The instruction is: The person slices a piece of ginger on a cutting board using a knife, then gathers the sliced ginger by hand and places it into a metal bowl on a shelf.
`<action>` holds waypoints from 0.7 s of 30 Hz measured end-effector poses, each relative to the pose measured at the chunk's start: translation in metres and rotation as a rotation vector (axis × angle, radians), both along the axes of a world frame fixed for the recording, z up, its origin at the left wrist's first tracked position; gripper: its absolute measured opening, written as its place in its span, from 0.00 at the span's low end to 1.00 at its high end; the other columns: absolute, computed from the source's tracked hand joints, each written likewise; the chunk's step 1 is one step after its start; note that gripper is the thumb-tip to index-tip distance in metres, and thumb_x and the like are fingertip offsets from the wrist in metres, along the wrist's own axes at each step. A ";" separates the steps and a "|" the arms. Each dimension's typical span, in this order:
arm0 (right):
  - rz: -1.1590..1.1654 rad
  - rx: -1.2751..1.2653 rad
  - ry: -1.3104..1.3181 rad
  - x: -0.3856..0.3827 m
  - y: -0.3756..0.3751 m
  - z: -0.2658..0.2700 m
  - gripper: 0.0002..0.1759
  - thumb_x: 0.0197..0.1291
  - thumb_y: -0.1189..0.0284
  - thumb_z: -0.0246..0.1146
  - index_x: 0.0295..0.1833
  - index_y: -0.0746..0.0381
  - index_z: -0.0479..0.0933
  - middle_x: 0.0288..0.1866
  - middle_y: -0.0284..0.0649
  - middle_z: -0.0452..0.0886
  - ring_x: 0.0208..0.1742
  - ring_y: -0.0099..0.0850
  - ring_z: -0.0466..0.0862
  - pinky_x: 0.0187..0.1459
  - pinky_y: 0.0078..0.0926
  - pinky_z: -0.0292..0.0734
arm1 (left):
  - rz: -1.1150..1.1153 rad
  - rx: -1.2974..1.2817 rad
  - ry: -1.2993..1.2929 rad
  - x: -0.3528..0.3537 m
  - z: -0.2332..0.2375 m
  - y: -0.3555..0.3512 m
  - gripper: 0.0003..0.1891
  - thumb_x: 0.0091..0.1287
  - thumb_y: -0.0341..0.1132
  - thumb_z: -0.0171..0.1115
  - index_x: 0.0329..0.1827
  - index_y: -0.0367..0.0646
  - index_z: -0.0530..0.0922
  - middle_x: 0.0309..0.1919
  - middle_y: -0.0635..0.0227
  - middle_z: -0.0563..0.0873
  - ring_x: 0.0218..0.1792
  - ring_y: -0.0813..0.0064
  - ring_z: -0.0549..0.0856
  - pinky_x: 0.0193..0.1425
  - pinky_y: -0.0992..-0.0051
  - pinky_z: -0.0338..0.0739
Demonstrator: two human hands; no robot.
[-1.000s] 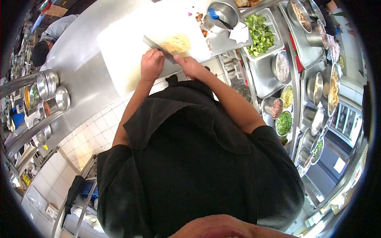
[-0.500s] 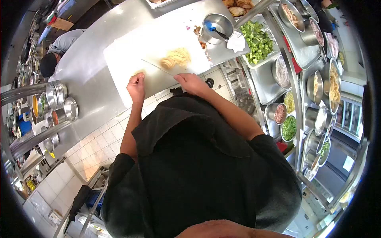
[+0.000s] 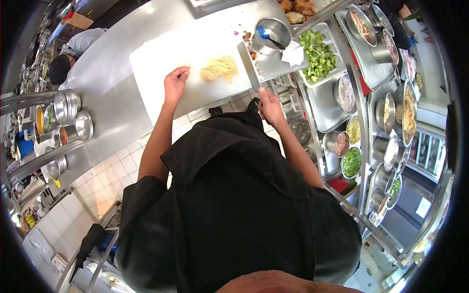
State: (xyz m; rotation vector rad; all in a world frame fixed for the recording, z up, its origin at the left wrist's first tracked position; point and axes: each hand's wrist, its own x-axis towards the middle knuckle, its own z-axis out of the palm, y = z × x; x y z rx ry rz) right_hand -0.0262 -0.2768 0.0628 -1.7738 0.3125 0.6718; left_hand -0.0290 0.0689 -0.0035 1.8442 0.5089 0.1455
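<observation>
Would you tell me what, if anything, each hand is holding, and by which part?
The right hand holds the knife by its handle; whether the left hand holds anything cannot be told.

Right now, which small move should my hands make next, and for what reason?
Probably bring the left hand to the pale strips and gather them. The hand is beside their pile, apart from it, and the knife, in the right hand, is on the other side, near the edge of the cutting board.

The tray point(image 3: 201, 2) at the top is cut off by the picture's edge — its contents barely show — and the co-worker's face point(image 3: 70, 61) is hidden beneath a dark cap point(image 3: 59, 69).
</observation>
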 end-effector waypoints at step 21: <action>0.560 -0.793 -0.714 0.151 0.070 -0.072 0.20 0.64 0.65 0.61 0.59 0.58 0.84 0.49 0.51 0.90 0.52 0.50 0.89 0.58 0.50 0.83 | -0.032 -0.015 -0.122 -0.028 0.003 -0.026 0.10 0.74 0.28 0.67 0.53 0.34 0.88 0.44 0.65 0.93 0.46 0.77 0.87 0.56 0.74 0.81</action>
